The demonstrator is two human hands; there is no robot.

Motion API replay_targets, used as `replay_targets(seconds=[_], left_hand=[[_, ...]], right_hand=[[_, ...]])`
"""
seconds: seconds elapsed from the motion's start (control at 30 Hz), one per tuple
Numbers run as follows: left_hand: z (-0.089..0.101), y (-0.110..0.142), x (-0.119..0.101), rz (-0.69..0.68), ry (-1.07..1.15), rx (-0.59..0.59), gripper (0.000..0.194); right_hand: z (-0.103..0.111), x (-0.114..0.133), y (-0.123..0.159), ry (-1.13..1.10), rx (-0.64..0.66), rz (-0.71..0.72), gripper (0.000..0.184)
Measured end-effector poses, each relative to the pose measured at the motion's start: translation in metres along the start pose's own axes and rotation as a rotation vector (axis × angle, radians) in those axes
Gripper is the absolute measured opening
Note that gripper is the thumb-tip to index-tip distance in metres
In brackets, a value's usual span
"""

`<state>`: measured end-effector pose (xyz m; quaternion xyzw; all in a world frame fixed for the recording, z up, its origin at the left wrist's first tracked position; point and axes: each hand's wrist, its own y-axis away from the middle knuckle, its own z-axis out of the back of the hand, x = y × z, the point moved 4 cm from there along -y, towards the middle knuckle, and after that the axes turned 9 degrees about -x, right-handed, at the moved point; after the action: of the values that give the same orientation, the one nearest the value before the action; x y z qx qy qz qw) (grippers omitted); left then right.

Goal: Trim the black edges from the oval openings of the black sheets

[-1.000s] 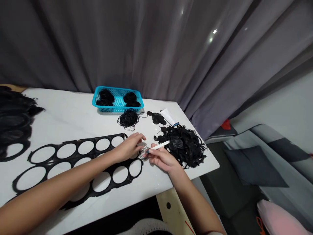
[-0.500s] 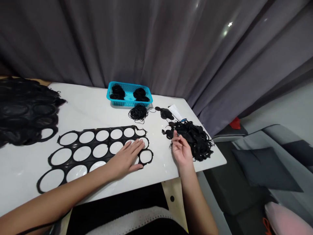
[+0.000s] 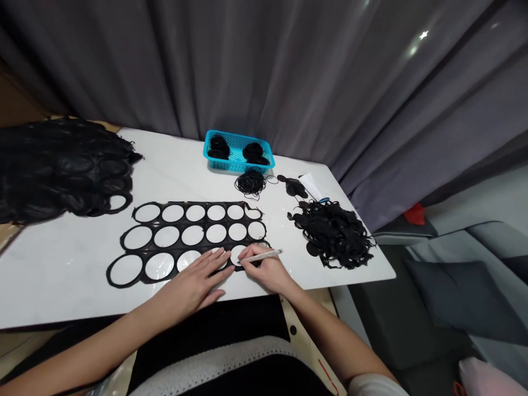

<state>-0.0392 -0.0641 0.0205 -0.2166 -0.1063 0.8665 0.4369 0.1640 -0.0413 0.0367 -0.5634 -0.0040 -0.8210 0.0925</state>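
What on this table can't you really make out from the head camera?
Head view:
- Tip of the white pen-like stick: hidden by the fingers of the right hand.
- Part of the black sheet with round holes: covered by the left hand.
- Far end of the black heap: cut off by the left edge.
- Any writing on the white tube: too small.

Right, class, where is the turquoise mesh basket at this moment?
In the head view, the turquoise mesh basket sits near the far edge of the white table, directly behind the tangled coil of thin black cord.
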Motion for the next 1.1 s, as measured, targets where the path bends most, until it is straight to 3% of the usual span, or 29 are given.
replay_targets(seconds=[0.37,0.53,0.63,0.77,0.83,0.93,1.1], left_hand=[[0.000,0.001,0.000,0.014,0.014,-0.012,0.043],[0.000,-0.001,0.004,0.023,0.045,-0.011,0.046],[-0.002,0.000,0.006,0.019,0.039,0.002,0.045],[0.001,0.003,0.004,0.007,0.029,-0.008,0.046],[0.006,0.004,0.003,-0.006,0.013,0.004,0.048],[0.010,-0.002,0.003,0.001,-0.021,0.038,0.053],[0.007,-0.024,0.021,0.135,-0.054,-0.037,0.052]], right_hand=[[-0.003,0.001,0.006,0.129,0.000,0.095,0.016],[-0.016,0.008,0.019,0.408,0.117,0.366,0.011],[-0.004,0.001,0.005,0.580,0.114,0.462,0.018],[0.056,-0.015,-0.044,0.613,-0.332,0.235,0.017],[0.075,-0.019,-0.063,0.527,-0.438,0.142,0.015],[0.072,-0.018,-0.074,0.326,-0.377,0.042,0.014],[0.023,-0.011,-0.065,0.090,-0.054,-0.065,0.010]])
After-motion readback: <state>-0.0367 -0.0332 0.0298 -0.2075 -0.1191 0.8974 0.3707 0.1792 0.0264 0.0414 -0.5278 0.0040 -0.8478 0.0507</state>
